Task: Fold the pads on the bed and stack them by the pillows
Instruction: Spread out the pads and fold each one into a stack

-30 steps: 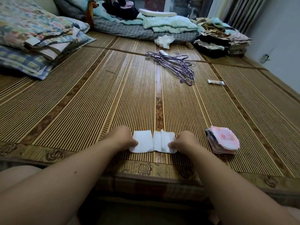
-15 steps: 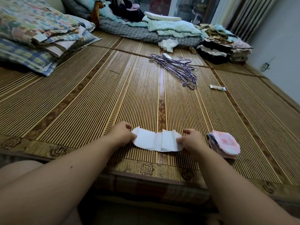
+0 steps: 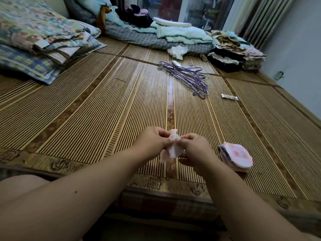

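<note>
Both hands are drawn close together over the near edge of the bed, the left hand (image 3: 152, 140) and the right hand (image 3: 196, 147) each pinching the same white pad (image 3: 172, 148), which is bunched up between them and lifted off the bamboo mat (image 3: 86, 110). Just to the right, a small stack of pink pads (image 3: 236, 156) lies on the mat. Farther off in the middle lie purple hangers (image 3: 189, 76). The pillows (image 3: 34, 39) are piled at the far left.
</note>
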Available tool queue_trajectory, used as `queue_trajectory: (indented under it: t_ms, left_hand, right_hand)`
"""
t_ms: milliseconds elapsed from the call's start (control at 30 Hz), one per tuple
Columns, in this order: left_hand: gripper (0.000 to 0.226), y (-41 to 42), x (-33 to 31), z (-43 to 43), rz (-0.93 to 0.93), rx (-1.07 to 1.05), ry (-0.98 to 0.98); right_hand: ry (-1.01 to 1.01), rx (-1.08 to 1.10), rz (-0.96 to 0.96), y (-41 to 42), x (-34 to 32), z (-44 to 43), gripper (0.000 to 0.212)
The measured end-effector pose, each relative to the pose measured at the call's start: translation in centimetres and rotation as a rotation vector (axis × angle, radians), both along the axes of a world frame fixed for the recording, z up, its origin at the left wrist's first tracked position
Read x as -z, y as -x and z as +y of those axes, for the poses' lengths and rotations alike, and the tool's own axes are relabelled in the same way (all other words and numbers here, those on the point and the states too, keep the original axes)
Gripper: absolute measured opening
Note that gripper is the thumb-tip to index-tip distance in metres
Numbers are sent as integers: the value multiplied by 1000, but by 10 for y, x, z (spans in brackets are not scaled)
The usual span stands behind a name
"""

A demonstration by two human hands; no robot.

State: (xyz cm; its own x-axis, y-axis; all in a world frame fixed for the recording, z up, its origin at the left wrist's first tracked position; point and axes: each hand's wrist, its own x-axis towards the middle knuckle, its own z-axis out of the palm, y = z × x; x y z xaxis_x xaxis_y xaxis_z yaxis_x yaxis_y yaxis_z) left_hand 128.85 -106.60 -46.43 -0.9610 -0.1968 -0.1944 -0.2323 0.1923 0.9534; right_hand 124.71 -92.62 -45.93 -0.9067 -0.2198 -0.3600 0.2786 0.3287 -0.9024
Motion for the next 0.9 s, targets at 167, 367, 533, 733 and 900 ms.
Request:
queue_trajectory:
  t_ms: [167,367,533,733,900]
  left_hand:
    - [13,-6,-3,14,94,120,186]
    - [20,-5,-1,30,131,217,194]
    - [41,10,2,53,-193,-52,-241]
    - [30,54,-5,97,-357,-112,-879]
    - [31,94,-12,141,-238,-15,-662]
  right_hand:
    - [177,5,-58,-5,2,5,30]
    - [246,133,-157,6,-1,24,14]
    - [410,204,-82,20,-12,42,12]
    - [466,271,28,24,-12,89,8]
    - [245,261,29,37,-6,145,36]
